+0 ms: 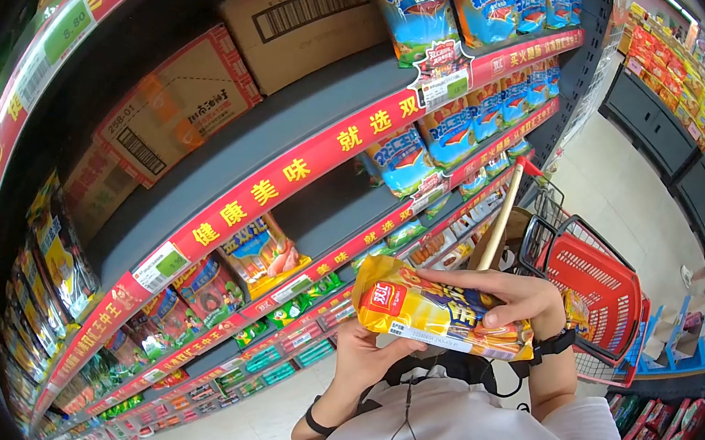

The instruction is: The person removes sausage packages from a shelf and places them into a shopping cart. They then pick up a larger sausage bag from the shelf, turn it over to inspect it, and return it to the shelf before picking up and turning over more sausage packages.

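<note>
A yellow snack packet point(437, 313) lies lengthwise between both hands, held near the person's chest in front of the supermarket shelves. The packet is a glossy, elongated pillow bag, mostly bright yellow with orange shading, and it carries a red square logo with white characters at its left end. Dark blue lettering runs across its middle, partly covered by fingers. Along its lower edge a pale strip with small printed text and what looks like a barcode faces the camera. The left end of the bag is crimped and puckers slightly.

The right hand point(509, 295) closes over the top of the packet from the right, fingers curled along the upper edge and the thumb pressed on the front face. The left hand point(368, 356) supports the packet from beneath, its palm under the left half; its fingers are mostly hidden behind the bag. Each wrist wears a dark band.

To the left and far side stands a shelf unit point(289, 170) with red price rails bearing yellow characters. Blue snack bags point(452, 132) hang in rows on the upper right rails, cardboard cartons point(185, 95) sit on the top shelf, and smaller coloured packs fill the lower rows. To the right of the hands a red shopping basket point(594, 288) rests on a trolley, with a pale wooden handle point(503, 214) rising beside it.
</note>
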Demonstrator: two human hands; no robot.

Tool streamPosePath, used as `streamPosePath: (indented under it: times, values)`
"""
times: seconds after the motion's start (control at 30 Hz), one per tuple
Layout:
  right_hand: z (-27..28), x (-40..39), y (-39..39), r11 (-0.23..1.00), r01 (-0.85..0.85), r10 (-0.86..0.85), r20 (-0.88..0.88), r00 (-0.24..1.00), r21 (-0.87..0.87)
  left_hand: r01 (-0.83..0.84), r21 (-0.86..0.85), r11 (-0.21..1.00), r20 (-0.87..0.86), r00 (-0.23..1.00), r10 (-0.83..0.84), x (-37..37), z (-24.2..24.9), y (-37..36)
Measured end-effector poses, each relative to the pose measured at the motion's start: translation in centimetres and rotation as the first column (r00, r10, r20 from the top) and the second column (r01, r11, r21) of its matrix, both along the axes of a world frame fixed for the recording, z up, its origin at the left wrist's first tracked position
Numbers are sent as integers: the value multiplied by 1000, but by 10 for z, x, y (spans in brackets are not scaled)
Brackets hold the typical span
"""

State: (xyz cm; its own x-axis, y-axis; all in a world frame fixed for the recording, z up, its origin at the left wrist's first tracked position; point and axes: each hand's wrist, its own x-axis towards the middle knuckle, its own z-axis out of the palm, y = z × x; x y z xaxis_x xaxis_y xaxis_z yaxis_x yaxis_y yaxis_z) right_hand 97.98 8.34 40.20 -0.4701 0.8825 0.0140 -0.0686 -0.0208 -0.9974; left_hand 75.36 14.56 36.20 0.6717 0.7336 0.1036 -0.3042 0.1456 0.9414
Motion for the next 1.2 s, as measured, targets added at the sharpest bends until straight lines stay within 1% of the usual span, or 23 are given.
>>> streamPosePath:
  times: [0.23, 0.37, 0.43, 0.53, 0.63, 0.7, 0.73, 0.77, 0.8, 0.83, 0.87, 0.93, 0.97, 1.0, 1.07, 1.1, 1.13, 1.2]
  values:
    - [1, 1, -1, 1000, 13, -13, 10, 1000, 4, 1, 45, 999, 3, 1000, -1, 3, 1, 0]
    - [0, 3, -1, 1000, 8, -9, 11, 1000, 17, 10, 23, 1000, 10, 1000, -10, 4, 1, -1]
    - [-1, 4, -1, 1000, 8, -8, 17, 1000, 24, 12, 49, 999, 5, 1000, -12, 4, -1, 0]
    - [-1, 5, -2, 1000, 13, -13, 8, 1000, 18, 29, 0, 1000, 14, 999, -29, 5, 4, -2]
    - [-2, 6, -2, 1000, 8, -8, 1, 1000, 10, 34, 6, 999, 3, 999, -34, 6, 4, -2]
    - [-4, 7, -3, 992, -13, 10, 25, 1000, 123, 27, 8, 1000, 5, 1000, -27, 7, 4, -3]
    - [-3, 4, -2, 992, -15, 12, 27, 1000, 123, 19, 12, 1000, 9, 1000, -19, 7, 4, -3]
    - [-2, -2, -2, 1000, 24, -25, -91, 996, -12, 16, 13, 1000, 14, 1000, -16, 8, 2, -3]
    - [-2, -6, -2, 988, 47, -77, -201, 977, -150, 10, 60, 998, -4, 1000, -9, 9, -1, -2]
    - [-9, -1, -2, 986, 18, -48, -187, 981, -163, 3, 108, 994, -19, 1000, -1, 10, -3, -2]
    - [-13, -2, -1, 987, 13, -42, -177, 983, -163, -5, 108, 994, -9, 1000, 6, 12, -2, -2]
    - [-20, -10, 1, 966, 242, -244, -11, 970, -86, -46, -41, 998, 44, 998, 48, 16, -1, -2]
    - [-35, -11, 5, 952, 305, -305, -7, 952, -15, -68, -7, 998, -13, 998, 68, 17, -9, 0]
    - [-41, -12, 8, 956, 292, -292, 2, 956, -13, -81, -8, 997, -4, 997, 81, 18, -11, 0]
    - [-45, -19, 15, 899, 425, -425, 30, 905, -107, -102, 47, 994, 59, 993, 99, 20, -14, 1]
    - [-41, -24, 17, 855, 487, -490, 31, 871, -177, -59, 90, 994, 18, 998, 57, 18, -20, 3]
    - [-48, -26, 19, 863, 475, -477, 36, 878, -173, -74, 91, 993, 25, 997, 72, 17, -19, 2]
    - [-64, -29, 29, 792, 595, -587, 100, 804, -136, -158, 67, 985, -4, 987, 159, 18, -14, 0]
